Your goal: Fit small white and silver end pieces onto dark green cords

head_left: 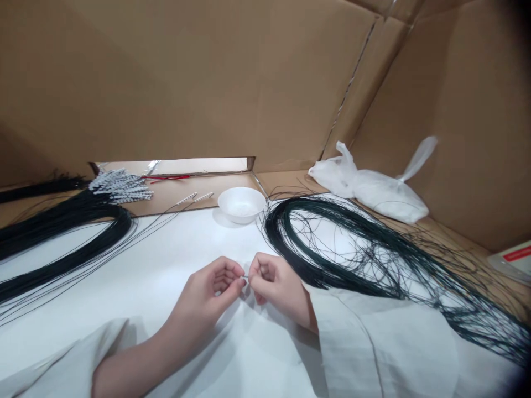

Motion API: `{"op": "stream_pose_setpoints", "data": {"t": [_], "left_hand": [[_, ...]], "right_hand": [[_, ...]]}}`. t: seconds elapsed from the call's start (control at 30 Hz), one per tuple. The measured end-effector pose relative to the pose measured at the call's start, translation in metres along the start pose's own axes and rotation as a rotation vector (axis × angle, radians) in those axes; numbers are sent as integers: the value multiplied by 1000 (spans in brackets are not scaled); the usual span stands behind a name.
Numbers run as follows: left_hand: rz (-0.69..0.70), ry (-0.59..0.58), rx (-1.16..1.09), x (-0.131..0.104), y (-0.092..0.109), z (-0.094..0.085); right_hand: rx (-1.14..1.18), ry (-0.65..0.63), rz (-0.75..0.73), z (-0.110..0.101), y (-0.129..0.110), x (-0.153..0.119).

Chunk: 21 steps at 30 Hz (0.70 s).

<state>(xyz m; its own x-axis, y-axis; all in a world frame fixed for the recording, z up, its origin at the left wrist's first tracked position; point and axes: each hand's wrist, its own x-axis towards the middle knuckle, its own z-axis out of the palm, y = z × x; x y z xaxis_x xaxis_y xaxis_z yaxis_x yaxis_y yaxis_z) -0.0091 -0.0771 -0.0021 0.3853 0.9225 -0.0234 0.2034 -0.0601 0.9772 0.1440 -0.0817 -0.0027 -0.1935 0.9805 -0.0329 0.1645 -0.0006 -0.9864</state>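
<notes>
Strand [246, 276] pinched between two hands

Left hand [212, 287] and right hand [276, 284] each grip it with fingertips together, over the white surface [178, 240]. Two white tips [203, 197] lie by a bowl [241, 205]. The left bunch [50, 221] has many; the right bunch [276, 226] shows none.

From your head, the camera looks forward and down, with your left hand [204, 293] and right hand [282, 287] close on the near side of the white bowl [241, 205], facing the cardboard wall [199, 83] beyond it.
</notes>
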Motion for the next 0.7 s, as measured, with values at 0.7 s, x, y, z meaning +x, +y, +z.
{"op": "stream_pose_setpoints", "data": {"t": [0.7], "left_hand": [[-85,15,-131,4,4,0]], "right_hand": [[36,1,15,0,-1,0]]}}
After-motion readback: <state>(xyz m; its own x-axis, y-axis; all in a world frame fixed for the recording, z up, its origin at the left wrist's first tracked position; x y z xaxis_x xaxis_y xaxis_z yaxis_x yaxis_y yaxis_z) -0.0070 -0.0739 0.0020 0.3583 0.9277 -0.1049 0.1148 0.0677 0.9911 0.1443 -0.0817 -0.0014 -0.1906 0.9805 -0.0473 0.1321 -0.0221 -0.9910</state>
